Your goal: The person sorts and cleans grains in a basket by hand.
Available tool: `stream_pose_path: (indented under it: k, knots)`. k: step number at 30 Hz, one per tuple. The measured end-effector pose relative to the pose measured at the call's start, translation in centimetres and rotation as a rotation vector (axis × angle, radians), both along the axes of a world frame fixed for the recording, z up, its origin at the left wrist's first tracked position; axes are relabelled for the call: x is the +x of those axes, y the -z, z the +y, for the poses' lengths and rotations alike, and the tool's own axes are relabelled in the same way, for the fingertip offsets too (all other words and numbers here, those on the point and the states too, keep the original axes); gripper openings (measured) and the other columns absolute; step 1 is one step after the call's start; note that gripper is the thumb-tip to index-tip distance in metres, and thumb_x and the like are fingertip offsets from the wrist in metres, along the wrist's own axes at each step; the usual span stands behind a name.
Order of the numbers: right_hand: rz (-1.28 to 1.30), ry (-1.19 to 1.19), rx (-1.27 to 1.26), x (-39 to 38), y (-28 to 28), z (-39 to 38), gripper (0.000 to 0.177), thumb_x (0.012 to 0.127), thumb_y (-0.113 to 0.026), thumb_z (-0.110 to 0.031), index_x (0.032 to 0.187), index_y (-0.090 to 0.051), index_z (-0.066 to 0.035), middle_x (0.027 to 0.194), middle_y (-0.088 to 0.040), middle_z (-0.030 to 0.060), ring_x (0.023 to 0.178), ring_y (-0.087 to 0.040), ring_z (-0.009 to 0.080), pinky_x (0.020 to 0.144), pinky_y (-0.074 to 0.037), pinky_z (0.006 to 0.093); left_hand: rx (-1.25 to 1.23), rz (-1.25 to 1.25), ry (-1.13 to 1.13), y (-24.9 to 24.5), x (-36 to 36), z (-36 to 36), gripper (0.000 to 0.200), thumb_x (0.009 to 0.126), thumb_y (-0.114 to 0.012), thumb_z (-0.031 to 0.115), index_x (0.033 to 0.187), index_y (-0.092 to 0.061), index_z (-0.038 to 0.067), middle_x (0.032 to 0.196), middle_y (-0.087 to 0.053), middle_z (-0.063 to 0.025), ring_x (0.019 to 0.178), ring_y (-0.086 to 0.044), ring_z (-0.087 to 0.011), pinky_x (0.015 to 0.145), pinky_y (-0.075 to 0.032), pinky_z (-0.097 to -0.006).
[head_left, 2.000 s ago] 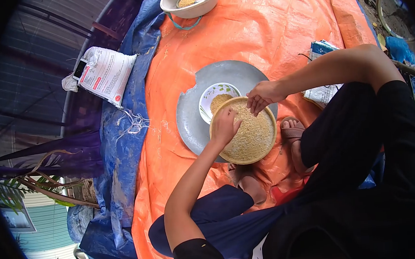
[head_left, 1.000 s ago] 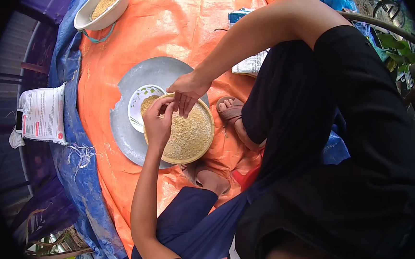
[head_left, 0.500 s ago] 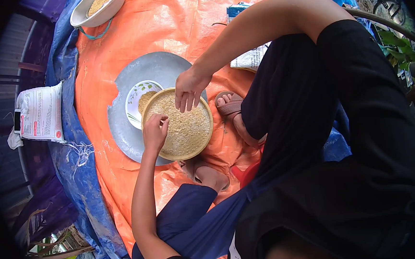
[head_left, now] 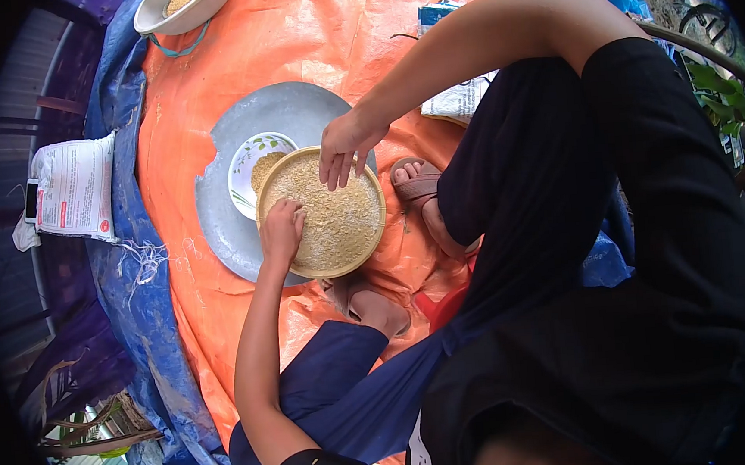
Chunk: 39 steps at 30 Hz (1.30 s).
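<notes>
A round, shallow yellow tray [head_left: 360,244] holds a layer of pale grain. It overlaps a white bowl with a green leaf pattern [head_left: 239,180] that has brownish grain in it. Both are over a large grey round sheet [head_left: 222,243]. At the tray's left edge, my left hand [head_left: 282,230] has its fingers curled together against the grain; anything between the fingertips is too small to make out. My right hand [head_left: 346,148] hangs over the tray's upper right part, fingers pointing down and slightly apart, holding nothing visible.
Orange tarp [head_left: 179,116] covers the ground, with blue tarp [head_left: 140,309] along its left. A white basin of grain [head_left: 193,17] is at the top left. A printed white sack [head_left: 76,188] lies left. My sandalled feet [head_left: 421,186] flank the tray's right and lower sides.
The whole view has shifted slightly. My left hand's fingers are more curled over the grain. My right hand stays above the tray, its fingers a little more apart.
</notes>
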State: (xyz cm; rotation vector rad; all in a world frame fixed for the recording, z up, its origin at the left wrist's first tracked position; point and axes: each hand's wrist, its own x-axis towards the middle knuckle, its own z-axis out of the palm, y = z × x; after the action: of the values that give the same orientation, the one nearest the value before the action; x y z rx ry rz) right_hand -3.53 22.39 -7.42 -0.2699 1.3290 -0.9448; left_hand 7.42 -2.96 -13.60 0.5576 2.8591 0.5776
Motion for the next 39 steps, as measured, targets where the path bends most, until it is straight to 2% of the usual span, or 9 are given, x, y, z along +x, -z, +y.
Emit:
stream_pose_path:
  k: [4, 10, 21, 24, 30, 31, 34, 35, 39]
  knots:
    - [0.022, 0.051, 0.002, 0.5, -0.5, -0.2, 0.044, 0.094, -0.044, -0.026, 0.13, -0.052, -0.002, 0.128, -0.059, 0.013, 0.118, -0.056, 0.0224, 0.1, -0.043, 0.0412, -0.048, 0.008, -0.025, -0.1, 0.6, 0.5, 0.017, 0.078, -0.072, 0.016, 0.092, -0.067, 0.006, 0.089, -0.062, -0.0114, 0.083, -0.062, -0.0314, 0.071, -0.049, -0.0412]
    - [0.018, 0.039, 0.019, 0.7, -0.8, -0.3, 0.042, 0.093, -0.047, -0.028, 0.124, -0.056, -0.003, 0.125, -0.061, 0.0121, 0.115, -0.058, 0.0218, 0.098, -0.044, 0.0402, -0.078, 0.052, -0.001, 1.9, 1.1, 0.6, 0.013, 0.078, -0.071, 0.017, 0.085, -0.066, 0.007, 0.083, -0.06, -0.0098, 0.081, -0.062, -0.0288, 0.07, -0.05, -0.04]
    - [0.01, 0.037, 0.048, 0.9, -1.0, -0.5, 0.045, 0.092, -0.049, -0.035, 0.123, -0.057, -0.004, 0.122, -0.062, 0.0125, 0.112, -0.06, 0.022, 0.097, -0.044, 0.0409, -0.139, 0.131, -0.017, 2.7, 1.3, 0.8, 0.01, 0.083, -0.065, 0.015, 0.086, -0.063, 0.006, 0.083, -0.058, -0.0107, 0.081, -0.062, -0.0283, 0.07, -0.05, -0.0408]
    - [0.018, 0.039, 0.047, 0.9, -1.0, -0.4, 0.047, 0.092, -0.048, -0.037, 0.123, -0.056, -0.003, 0.121, -0.063, 0.0129, 0.111, -0.06, 0.0223, 0.096, -0.044, 0.0409, -0.075, 0.102, -0.05, 2.3, 1.0, 0.8, 0.009, 0.084, -0.062, 0.014, 0.087, -0.062, 0.005, 0.082, -0.059, -0.0119, 0.078, -0.062, -0.0285, 0.069, -0.05, -0.0406]
    - [-0.045, 0.177, 0.128, 0.4, 0.0, -0.2, 0.056, 0.096, -0.039, -0.042, 0.121, -0.054, 0.005, 0.119, -0.062, 0.018, 0.11, -0.06, 0.026, 0.094, -0.048, 0.0389, 0.467, 0.008, -0.131, -2.2, -1.7, 3.5, 0.006, 0.085, -0.063, 0.007, 0.088, -0.063, 0.001, 0.081, -0.059, -0.0093, 0.068, -0.061, -0.0188, 0.062, -0.047, -0.0309]
    - [-0.07, 0.215, 0.138, 0.4, 0.1, -0.1, 0.058, 0.097, -0.037, -0.043, 0.12, -0.054, 0.007, 0.118, -0.062, 0.0195, 0.11, -0.06, 0.0271, 0.094, -0.048, 0.0385, 0.503, -0.002, -0.108, -3.4, -2.1, 4.4, 0.007, 0.085, -0.065, 0.005, 0.09, -0.065, 0.0, 0.081, -0.059, -0.006, 0.067, -0.058, -0.0122, 0.058, -0.045, -0.0254]
    - [-0.172, 0.357, 0.063, 0.6, 0.3, 0.0, 0.06, 0.097, -0.033, -0.038, 0.126, -0.044, 0.014, 0.127, -0.052, 0.0306, 0.117, -0.056, 0.0343, 0.101, -0.046, 0.04, 0.624, -0.064, -0.068, -6.6, -2.5, 7.0, 0.008, 0.086, -0.064, 0.006, 0.091, -0.066, 0.0, 0.082, -0.059, -0.0045, 0.065, -0.056, -0.0095, 0.055, -0.043, -0.0235]
    - [-0.178, 0.354, 0.033, 0.6, 0.2, 0.0, 0.059, 0.098, -0.031, -0.036, 0.125, -0.043, 0.015, 0.126, -0.052, 0.0313, 0.117, -0.056, 0.0343, 0.101, -0.046, 0.0395, 0.624, -0.064, -0.051, -7.7, -2.6, 7.5, 0.009, 0.087, -0.064, 0.006, 0.093, -0.066, 0.0, 0.081, -0.059, -0.0039, 0.063, -0.051, -0.0074, 0.057, -0.041, -0.0218]
    - [-0.21, 0.299, -0.038, 0.5, -0.2, 0.0, 0.053, 0.1, -0.029, -0.032, 0.121, -0.047, 0.014, 0.12, -0.057, 0.0293, 0.112, -0.06, 0.0327, 0.099, -0.048, 0.0384, 0.575, 0.012, -0.099, -7.4, -4.0, 6.0, 0.008, 0.086, -0.064, 0.007, 0.089, -0.067, 0.0, 0.08, -0.061, -0.006, 0.064, -0.058, -0.011, 0.055, -0.044, -0.0246]
